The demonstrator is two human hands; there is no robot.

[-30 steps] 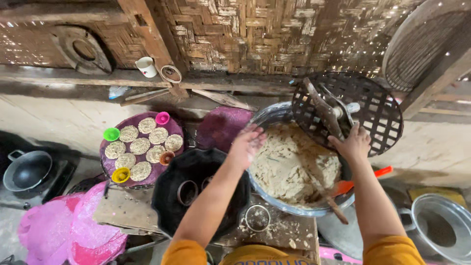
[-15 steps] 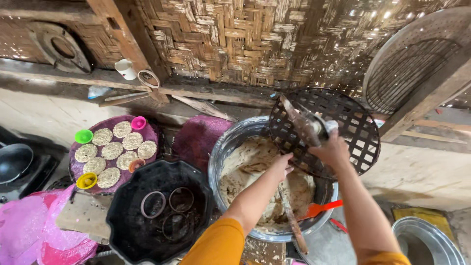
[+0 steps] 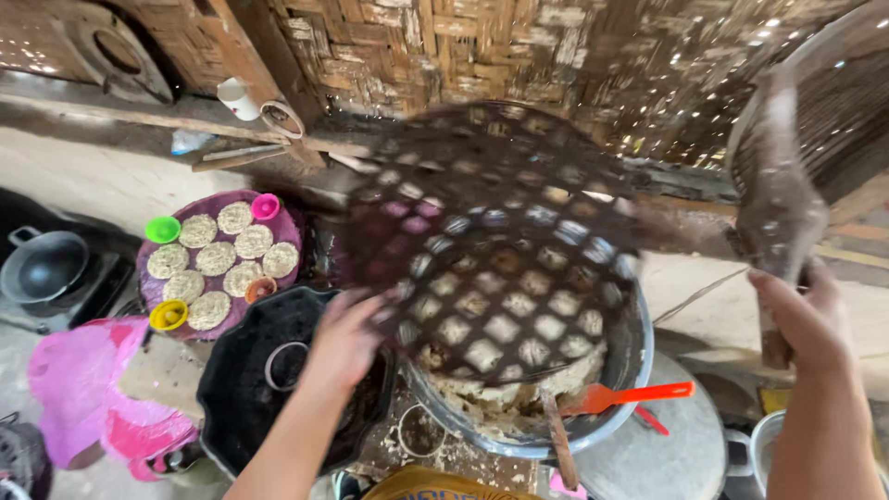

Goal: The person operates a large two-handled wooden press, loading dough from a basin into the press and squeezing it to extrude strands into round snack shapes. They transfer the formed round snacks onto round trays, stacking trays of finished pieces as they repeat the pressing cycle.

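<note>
While the left hand grips the lattice tray's edge above the basin, fingers curled closed. The right hand clasps a blurred scraper upright.

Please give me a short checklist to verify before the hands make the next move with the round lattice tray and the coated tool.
1. Left hand grips the lattice tray at its rim: ok.
2. Right hand grips the coated tool: ok.
3. Tray sharp enough to judge its tilt: cannot tell, blurred.
4. Metal basin of mixture uncovered: not ok, tray is in front of it.
5. Orange spatula rests on the basin rim: ok.
6. Purple tray of cakes apart from the hands: ok.
</note>
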